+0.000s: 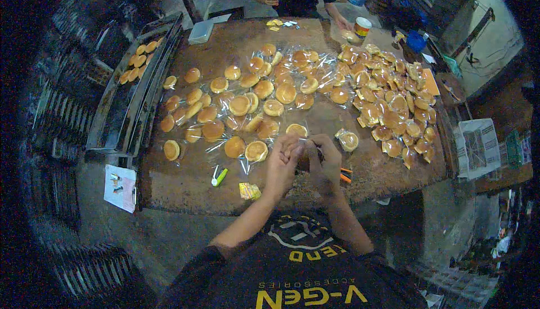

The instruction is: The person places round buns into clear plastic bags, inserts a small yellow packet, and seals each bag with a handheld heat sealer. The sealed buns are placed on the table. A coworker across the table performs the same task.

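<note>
My left hand (284,155) and my right hand (325,155) come together near the table's front edge. Their fingers pinch the near end of a clear plastic bag with a round golden bun (297,130) in it, lying just beyond the fingertips. My right hand is slightly blurred, and the fingers hide part of the bag. Right of it lies a bagged bun (349,141) with a small yellow label. Left of my hands, loosely bagged buns (256,151) spread over the brown table (190,191). Small yellow printed labels (249,191) lie beside my left forearm.
A large heap of bagged buns (392,102) covers the right side. A green-handled tool (219,177) and an orange-and-black tool (346,176) lie near the front. Baking trays (122,110) stand left, a white crate (479,148) right. A co-worker's hand (344,23) is opposite, beside a tub (363,27).
</note>
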`<state>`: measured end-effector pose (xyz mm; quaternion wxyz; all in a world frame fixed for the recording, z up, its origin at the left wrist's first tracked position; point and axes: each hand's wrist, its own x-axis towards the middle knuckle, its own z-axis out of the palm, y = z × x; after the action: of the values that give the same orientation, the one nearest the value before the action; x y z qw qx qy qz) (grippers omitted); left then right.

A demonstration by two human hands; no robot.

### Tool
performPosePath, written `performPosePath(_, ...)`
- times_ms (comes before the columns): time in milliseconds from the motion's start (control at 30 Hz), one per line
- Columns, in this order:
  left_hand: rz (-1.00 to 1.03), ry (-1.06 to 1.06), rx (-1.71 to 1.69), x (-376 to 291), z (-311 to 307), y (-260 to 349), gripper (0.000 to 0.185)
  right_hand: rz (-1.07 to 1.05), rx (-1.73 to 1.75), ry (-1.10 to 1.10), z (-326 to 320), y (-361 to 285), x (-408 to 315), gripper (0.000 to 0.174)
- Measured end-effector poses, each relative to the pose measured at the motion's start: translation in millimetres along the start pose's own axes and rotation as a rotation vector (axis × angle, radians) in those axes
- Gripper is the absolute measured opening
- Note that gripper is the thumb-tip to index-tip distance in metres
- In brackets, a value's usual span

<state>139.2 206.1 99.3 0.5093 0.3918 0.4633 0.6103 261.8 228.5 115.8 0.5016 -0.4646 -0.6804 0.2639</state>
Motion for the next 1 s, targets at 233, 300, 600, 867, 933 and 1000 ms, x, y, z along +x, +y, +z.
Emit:
performPosePath(233,-0.169,0.118,0.068,-11,4,8,0.010,-0.173,0.013,0.059,-5,-3,3,0.013)
performPosePath(300,-0.011,0.091,-0.028,-11,5,8,0.008,-0.318,-0.025,-0.015,-12,0,10,0.016)
performPosePath(600,0.286,0.387,0.265,-38,-18,-15,0.012,-0.364,0.013,-0.645,-1,10,27,0.021)
performPosePath(867,0.114,0.737,-0.076,-84,-61,-28,0.033,-0.336,0.016,-0.813,71,11,-10,0.020)
performPosePath(933,0.082,0.847,-0.201,-96,-78,-38,0.039,-0.454,0.042,-0.815,93,16,-23,0.021)
performPosePath(1000,0.063,0.932,-0.224,-112,-101,-47,0.042,-0.464,0.092,-0.876,114,26,-35,0.019)
